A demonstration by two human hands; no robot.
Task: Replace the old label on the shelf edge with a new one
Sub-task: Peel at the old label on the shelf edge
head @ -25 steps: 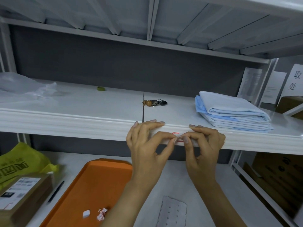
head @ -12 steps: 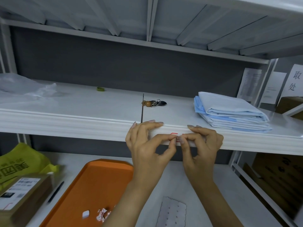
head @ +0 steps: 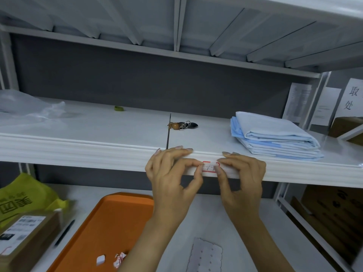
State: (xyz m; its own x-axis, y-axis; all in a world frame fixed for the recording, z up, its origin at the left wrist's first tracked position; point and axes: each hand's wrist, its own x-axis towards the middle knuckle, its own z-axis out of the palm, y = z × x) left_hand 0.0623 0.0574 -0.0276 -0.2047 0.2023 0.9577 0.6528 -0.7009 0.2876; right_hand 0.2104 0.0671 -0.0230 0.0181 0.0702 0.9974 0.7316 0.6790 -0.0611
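A small white label with a red border sits on the front edge of the white shelf. My left hand presses its thumb on the label's left end, fingers resting over the shelf lip. My right hand presses its thumb on the label's right end, fingers likewise on the lip. Both ends of the label are hidden under the thumbs. Below, a crumpled red-and-white label scrap and a small white piece lie in an orange tray. A label backing sheet lies on the lower shelf.
On the shelf lie folded blue cloths, a keychain, a green ring and clear plastic. The lower shelf carries a yellow bag, a cardboard parcel and a black pen. Brown boxes stand at right.
My thumbs have slid apart along the shelf edge, uncovering the middle of the red-bordered label. Both hands stay on the lip.
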